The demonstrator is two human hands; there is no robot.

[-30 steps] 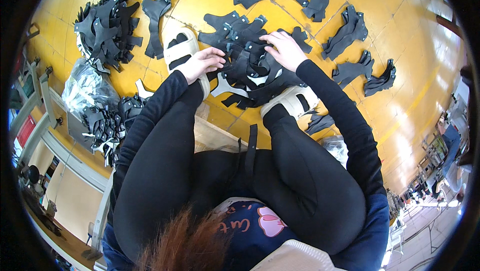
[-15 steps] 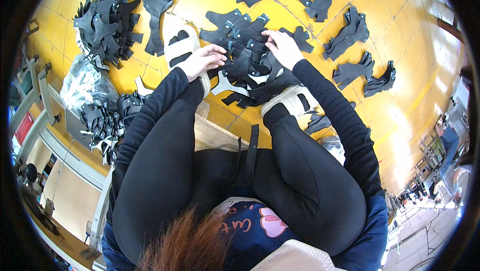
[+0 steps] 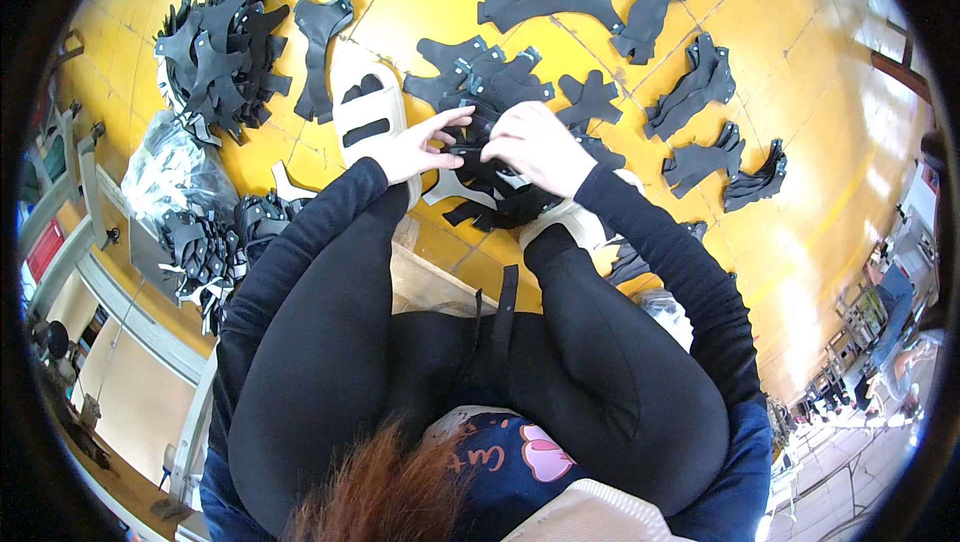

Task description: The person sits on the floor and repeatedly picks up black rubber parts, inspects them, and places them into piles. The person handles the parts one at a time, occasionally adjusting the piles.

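Note:
Between my feet lies a loose heap of black cut fabric pieces (image 3: 480,212), some showing a white underside. My left hand (image 3: 422,147) is at the heap's left side, its fingers stretched toward the pieces and the thumb apart. Over the middle of the heap, my right hand (image 3: 540,150) has its fingers bent down and pinched on a black fabric piece (image 3: 482,127), mostly covered by the hand. Just beyond both hands are overlapping black pieces (image 3: 500,77) with small pale labels at their ends.
A tall stack of black pieces (image 3: 215,57) stands at the far left, near a clear plastic bag (image 3: 175,172) and a smaller bundle (image 3: 200,252). More black pieces (image 3: 695,87) lie in groups across the yellow tiled floor (image 3: 780,122). A metal frame (image 3: 140,302) is at left.
My right hand has moved left and down, nearer my left hand, and its fingers have closed on the heap. My left hand has shifted slightly right. The view has tilted slightly.

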